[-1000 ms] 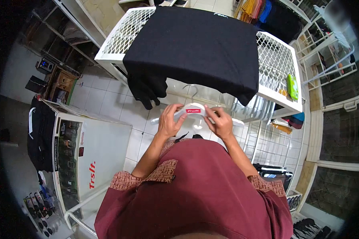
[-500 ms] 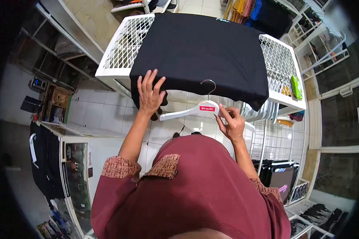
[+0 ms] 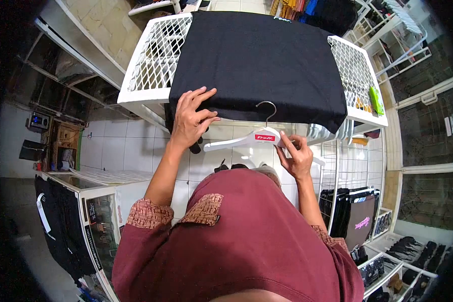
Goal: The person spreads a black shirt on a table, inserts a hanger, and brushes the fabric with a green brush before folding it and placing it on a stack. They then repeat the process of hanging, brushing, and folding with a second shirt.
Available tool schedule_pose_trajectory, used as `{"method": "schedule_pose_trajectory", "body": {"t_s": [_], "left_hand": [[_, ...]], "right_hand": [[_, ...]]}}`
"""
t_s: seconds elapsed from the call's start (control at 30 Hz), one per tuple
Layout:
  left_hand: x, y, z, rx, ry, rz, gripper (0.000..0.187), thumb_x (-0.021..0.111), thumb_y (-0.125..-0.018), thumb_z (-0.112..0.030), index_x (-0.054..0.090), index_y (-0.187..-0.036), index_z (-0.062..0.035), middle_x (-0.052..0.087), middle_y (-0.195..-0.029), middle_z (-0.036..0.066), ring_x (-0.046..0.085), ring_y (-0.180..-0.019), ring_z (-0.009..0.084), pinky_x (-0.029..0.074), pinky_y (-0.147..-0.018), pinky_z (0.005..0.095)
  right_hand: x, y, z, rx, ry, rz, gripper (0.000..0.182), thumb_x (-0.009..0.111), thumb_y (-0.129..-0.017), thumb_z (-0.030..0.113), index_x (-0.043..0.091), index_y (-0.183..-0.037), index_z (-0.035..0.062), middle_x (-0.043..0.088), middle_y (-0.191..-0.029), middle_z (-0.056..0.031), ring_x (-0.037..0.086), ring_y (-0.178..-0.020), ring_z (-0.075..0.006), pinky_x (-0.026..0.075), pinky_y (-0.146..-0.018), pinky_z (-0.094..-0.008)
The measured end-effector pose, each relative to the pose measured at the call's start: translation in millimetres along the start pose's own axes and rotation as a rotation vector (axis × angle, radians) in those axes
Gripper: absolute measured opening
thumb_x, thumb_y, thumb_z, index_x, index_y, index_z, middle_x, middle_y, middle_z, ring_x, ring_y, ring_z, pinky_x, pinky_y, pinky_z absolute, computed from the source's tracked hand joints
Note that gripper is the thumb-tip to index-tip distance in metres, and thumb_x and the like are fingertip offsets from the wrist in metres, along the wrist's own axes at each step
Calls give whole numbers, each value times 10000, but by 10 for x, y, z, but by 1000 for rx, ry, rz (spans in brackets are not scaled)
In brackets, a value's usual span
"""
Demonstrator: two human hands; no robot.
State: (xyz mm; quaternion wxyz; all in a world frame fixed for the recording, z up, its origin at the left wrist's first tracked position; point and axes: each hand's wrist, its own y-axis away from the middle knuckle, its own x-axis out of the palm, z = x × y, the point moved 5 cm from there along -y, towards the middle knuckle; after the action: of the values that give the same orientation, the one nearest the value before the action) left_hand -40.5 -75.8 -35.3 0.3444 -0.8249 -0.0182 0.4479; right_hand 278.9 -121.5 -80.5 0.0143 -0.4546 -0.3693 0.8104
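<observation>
A black garment (image 3: 261, 60), probably a T-shirt, lies spread over a white mesh-topped table (image 3: 136, 93), its near edge hanging over the front. My left hand (image 3: 189, 123) is at the left part of that edge, fingers apart on the cloth and thumb pointing right, just below the fold. In my right hand (image 3: 298, 157) is a white hanger (image 3: 236, 143) with a metal hook and a red label. Its body is level in front of the table, and its hook reaches up against the hanging cloth. My fingers cover part of its right arm.
A bright green packet (image 3: 376, 100) lies on the table's right end. More hangers (image 3: 332, 132) hang beneath it. At left stands a glass-sided cabinet (image 3: 100, 216) with black clothes beside it; at right is a wire rack (image 3: 337, 171) holding dark garments.
My left hand has turned inward, its fingers and thumb now pointing more to the right along the garment's edge. My right hand still holds the hanger in nearly the same place. The view has shifted slightly.
</observation>
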Motion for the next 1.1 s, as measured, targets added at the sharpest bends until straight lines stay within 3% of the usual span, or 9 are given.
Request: {"method": "schedule_pose_trajectory", "body": {"t_s": [0.17, 0.27, 0.37, 0.47, 0.6, 0.7, 0.8, 0.93, 1.1], "left_hand": [[-85, -101, -66, -93, 137, -4, 76, 798, -815, -135, 783, -867, -82, 694, -1323, 86, 525, -1361, 315, 330, -1147, 521], [-132, -161, -114, -126, 116, -4, 83, 745, -883, -116, 731, -920, -43, 708, -1288, 116, 593, -1288, 317, 388, -1111, 489], [-141, -166, -85, -347, 387, -99, 103, 632, -1000, -104, 617, -1017, -4, 717, -1235, 188, 679, -1167, 306, 482, -1028, 391], [-187, -181, -171, -313, 431, -175, 106, 586, -1029, -104, 578, -1045, 1, 725, -1225, 178, 672, -1186, 303, 455, -1072, 430], [-291, -187, -288, -167, 313, -172, 80, 559, -1035, -88, 550, -1053, -10, 739, -1197, 172, 665, -1202, 315, 421, -1110, 472], [-346, -179, -367, -100, 214, -141, 49, 558, -1028, -84, 552, -1039, -36, 753, -1156, 171, 648, -1230, 338, 381, -1140, 513], [-379, -177, -391, -80, 171, -142, 50, 590, -998, -65, 570, -1026, -28, 756, -1151, 117, 656, -1203, 334, 416, -1104, 536], [-402, -188, -404, -66, 166, -126, 61, 591, -1003, -80, 562, -1024, -31, 759, -1145, 115, 649, -1214, 334, 415, -1105, 543], [-367, -166, -402, -83, 189, -74, 43, 556, -1020, -81, 549, -1018, -39, 754, -1167, 121, 631, -1251, 332, 376, -1141, 552]], "right_hand": [[-81, -58, 65, -35, 19, 16, 604, 877, -725, 63, 722, -1300, 160, 603, -964, -64, 634, -684, -170, 534, -587, -310], [-95, -85, 110, -93, 35, 18, 615, 888, -702, 68, 728, -1287, 168, 613, -926, -52, 614, -693, -168, 516, -576, -298], [-120, -138, 256, -204, -8, 17, 604, 898, -683, 91, 739, -1257, 188, 629, -888, -19, 580, -685, -164, 478, -555, -301], [-16, -175, 324, -251, 28, 79, 531, 850, -767, 154, 725, -1282, 190, 637, -907, -7, 600, -735, -176, 487, -604, -328], [4, -430, 434, -255, 49, 23, 554, 900, -688, 113, 753, -1220, 158, 654, -928, 0, 583, -712, -183, 494, -612, -328], [-119, -575, 343, -163, 107, -154, 354, 878, -762, 200, 753, -1074, 89, 694, -947, -26, 630, -783, -205, 510, -644, -331], [-353, -682, 178, -48, 145, -254, 315, 904, -747, 177, 719, -971, 54, 702, -933, -66, 660, -807, -240, 538, -683, -350], [-562, -709, -168, 192, 243, -284, 393, 900, -756, 167, 680, -1068, 71, 624, -1042, -124, 689, -872, -296, 580, -722, -396], [-535, -1081, -180, 273, 209, -196, 538, 804, -689, 30, 661, -1199, 127, 583, -1159, -121, 663, -998, -340, 583, -781, -422]]}}
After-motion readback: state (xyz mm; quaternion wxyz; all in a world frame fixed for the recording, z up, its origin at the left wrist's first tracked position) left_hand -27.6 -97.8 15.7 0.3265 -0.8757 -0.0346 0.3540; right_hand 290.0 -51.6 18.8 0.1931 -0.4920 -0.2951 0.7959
